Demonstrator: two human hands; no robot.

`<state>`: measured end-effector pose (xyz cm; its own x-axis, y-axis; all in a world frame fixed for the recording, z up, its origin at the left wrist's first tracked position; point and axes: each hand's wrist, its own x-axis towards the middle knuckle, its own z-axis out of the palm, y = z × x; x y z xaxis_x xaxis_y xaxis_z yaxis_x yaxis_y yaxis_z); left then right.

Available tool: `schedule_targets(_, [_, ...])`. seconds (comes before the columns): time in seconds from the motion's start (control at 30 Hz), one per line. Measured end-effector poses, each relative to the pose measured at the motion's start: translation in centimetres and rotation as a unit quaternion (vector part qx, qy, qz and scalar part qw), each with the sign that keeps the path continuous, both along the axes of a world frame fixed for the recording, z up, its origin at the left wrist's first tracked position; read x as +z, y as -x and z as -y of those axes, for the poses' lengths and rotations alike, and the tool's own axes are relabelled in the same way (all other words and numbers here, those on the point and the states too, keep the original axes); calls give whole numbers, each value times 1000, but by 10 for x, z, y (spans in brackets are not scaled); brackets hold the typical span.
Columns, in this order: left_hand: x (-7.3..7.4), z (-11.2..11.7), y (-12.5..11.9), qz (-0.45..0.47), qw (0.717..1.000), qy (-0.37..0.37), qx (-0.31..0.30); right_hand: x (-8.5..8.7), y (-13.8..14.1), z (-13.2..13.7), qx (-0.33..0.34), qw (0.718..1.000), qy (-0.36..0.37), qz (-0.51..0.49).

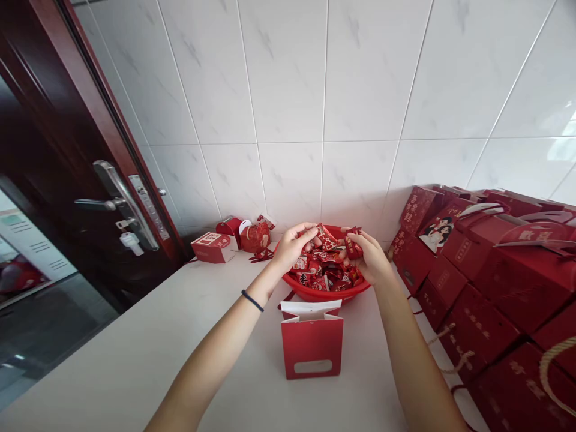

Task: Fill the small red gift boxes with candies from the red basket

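Over a red plastic basin [310, 294] full of red-wrapped candies [321, 270], both of my hands are at work. My left hand [294, 243] is closed with thumb and fingers on a red patterned candy packet [327, 237]. A dark red wrapped candy [353, 245] is gripped in my right hand [369, 255], at the basin's right side. Between my forearms, in front of the basin, a red gift box [312, 348] stands upright with its top open and a pale oval window low on its front. Its inside is mostly hidden.
Many red gift boxes [468, 306] with rope handles are stacked along the right. A small red box [215, 247] and a round red pouch [255, 237] sit back left by the tiled wall [288, 108]. A dark door [67, 132] stands left of the white table [216, 336].
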<state>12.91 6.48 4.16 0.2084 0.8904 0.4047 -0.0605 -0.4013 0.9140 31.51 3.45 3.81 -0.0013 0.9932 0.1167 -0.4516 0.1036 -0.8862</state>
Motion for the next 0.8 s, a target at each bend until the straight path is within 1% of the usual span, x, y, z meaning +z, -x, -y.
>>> schedule_targets(0.07, [5,15,4,20,1000,-10,-2,7,7,12,36,999,-17,28])
schedule_targets(0.17, [9,36,10,16,999,-45,-12,15,16,29,85,994,-52,38])
schedule_targets(0.2, [9,42,12,11,998,-59,-14,16,18,33,87,994,-63,36])
schedule_targets(0.27, [9,54,16,-3,997,-83,-6,18,21,40,65,994,-88,28])
schedule_targets(0.33, [9,64,17,-20,995,-98,25,17,22,44,42,991,-121,32])
schedule_targets(0.4, [8,72,16,-35,991,-108,67,16,23,47,35,987,-151,52])
schedule_targets(0.5, [6,79,14,-36,987,-125,99,15,25,51,38,980,-175,86])
schedule_targets(0.6, [3,81,13,-15,984,-147,101,17,27,56,43,975,-188,107])
schedule_targets(0.67, [2,83,13,-8,983,-152,99,20,28,59,35,972,-195,125])
schedule_targets(0.73, [1,84,14,-13,986,-138,92,22,28,62,26,969,-200,141])
schedule_targets(0.8, [0,85,16,-12,992,-102,73,23,28,63,27,968,-204,146])
